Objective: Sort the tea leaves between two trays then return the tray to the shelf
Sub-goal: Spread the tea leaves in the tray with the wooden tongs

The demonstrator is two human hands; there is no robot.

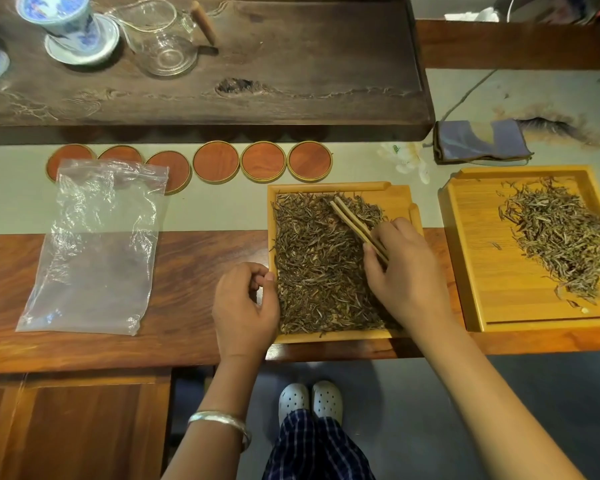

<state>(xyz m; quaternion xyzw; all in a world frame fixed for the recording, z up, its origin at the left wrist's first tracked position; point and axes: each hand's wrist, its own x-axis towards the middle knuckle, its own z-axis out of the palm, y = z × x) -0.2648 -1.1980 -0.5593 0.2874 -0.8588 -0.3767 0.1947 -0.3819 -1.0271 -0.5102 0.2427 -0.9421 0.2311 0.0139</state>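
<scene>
A small bamboo tray (pixel 400 195) in front of me is covered with dark tea leaves (pixel 312 258). My right hand (pixel 402 271) hovers over its right half and grips wooden tongs (pixel 352 221), whose tips point up-left above the leaves. My left hand (pixel 245 304) sits at the tray's left edge with fingers curled, thumb and fingertips close together; whether it pinches a leaf is not visible. To the right lies a larger bamboo tray (pixel 471 271) with a lighter heap of tea leaves (pixel 561 233) in its upper right part.
A clear plastic bag (pixel 97 244) lies flat on the left. Several round wooden coasters (pixel 263 161) line up behind the trays. A dark carved tea board (pixel 257 64) carries a porcelain cup (pixel 66 19) and a glass pitcher (pixel 160 36). A folded grey cloth (pixel 478 142) lies behind the right tray.
</scene>
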